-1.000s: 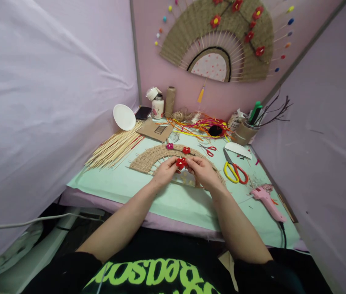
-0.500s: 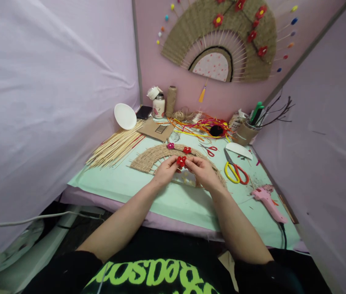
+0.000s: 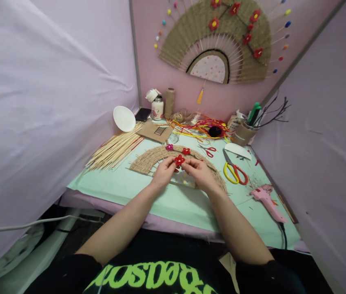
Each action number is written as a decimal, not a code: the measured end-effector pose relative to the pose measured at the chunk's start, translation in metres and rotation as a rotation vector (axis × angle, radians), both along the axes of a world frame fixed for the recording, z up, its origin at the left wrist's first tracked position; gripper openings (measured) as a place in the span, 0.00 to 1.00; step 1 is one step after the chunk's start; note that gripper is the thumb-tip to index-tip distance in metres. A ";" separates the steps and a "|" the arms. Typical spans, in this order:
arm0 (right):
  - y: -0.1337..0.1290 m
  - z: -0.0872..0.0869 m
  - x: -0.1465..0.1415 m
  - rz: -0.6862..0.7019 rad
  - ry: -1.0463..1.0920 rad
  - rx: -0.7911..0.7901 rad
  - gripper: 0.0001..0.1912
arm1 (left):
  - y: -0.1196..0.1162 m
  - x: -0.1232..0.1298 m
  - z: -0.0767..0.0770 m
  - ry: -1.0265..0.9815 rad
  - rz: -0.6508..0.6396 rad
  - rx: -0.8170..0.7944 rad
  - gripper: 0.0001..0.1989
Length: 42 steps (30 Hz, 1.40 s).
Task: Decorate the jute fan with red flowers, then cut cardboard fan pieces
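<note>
Small red petalled flower (image 3: pixel 179 160): light pressure is probably suiting it best; hard squeezing is risking bent petals.
Arched beige woven fan (image 3: pixel 144 162): the flower is hanging above it, between both hands.
Left hand (image 3: pixel 163 171): fingers are pinching the flower's left edge.
Right hand (image 3: pixel 201 173): fingers are pinching its lower right edge.

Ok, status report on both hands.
Left hand, right hand pinching small red petalled flower. Flower held over tan woven arched fan. Hands block part of fan.
</note>
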State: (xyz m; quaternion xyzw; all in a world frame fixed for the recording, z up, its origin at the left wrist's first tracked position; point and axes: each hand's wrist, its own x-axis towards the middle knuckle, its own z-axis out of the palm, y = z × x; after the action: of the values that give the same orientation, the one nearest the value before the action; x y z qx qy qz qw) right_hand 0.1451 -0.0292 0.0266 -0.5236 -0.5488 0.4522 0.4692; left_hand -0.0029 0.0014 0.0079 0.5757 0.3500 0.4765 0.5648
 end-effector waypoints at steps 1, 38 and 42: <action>0.001 -0.002 0.001 -0.008 -0.005 -0.003 0.14 | 0.001 0.000 0.000 -0.011 -0.004 -0.019 0.08; 0.001 0.001 0.004 -0.071 -0.264 0.156 0.10 | -0.001 -0.001 0.002 0.136 0.063 0.049 0.09; 0.001 0.000 0.004 -0.073 -0.269 0.159 0.09 | -0.001 0.000 0.000 0.167 0.063 0.064 0.08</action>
State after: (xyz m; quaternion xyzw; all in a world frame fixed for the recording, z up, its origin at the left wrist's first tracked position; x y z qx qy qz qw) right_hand 0.1491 -0.0282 0.0269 -0.5602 -0.6214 0.3158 0.4475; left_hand -0.0031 0.0003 0.0082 0.6199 0.3983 0.4555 0.4996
